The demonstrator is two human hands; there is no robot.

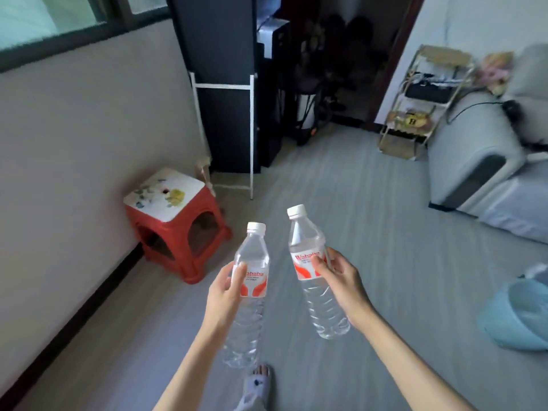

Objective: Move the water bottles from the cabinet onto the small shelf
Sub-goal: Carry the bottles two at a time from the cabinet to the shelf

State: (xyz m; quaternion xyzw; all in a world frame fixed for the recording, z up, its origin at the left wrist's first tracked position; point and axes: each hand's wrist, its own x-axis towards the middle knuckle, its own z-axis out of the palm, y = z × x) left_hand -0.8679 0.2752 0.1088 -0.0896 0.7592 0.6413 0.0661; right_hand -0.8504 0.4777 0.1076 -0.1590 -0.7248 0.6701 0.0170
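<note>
- Nearest the camera, two bare forearms reach forward over a grey floor [370, 232], and a slippered foot [257, 387] shows between them at the bottom edge.
- The left hand [225, 295] is wrapped around the left bottle [250, 280] at its red-and-white label, thumb across the front; the bottle stands nearly upright, white cap on top.
- The right hand [341, 280] is closed around the right bottle [314, 262] at its label, thumb on the front, fingers behind; this bottle leans with its cap toward the left and sits a little higher in view.
- Both clear bottles are held in the air, apart from each other, not touching.
- A red stool [178, 232] with a white flowered top stands against the wall on the left.
- A small gold-framed shelf [421, 102] with several tiers stands far ahead on the right, just beside a grey sofa [474, 149].
- A dark cabinet [219, 54] rises at the top centre, with a thin white rack [252, 129] in front of it.
- A pale blue bin [522, 315] sits at the right edge.
</note>
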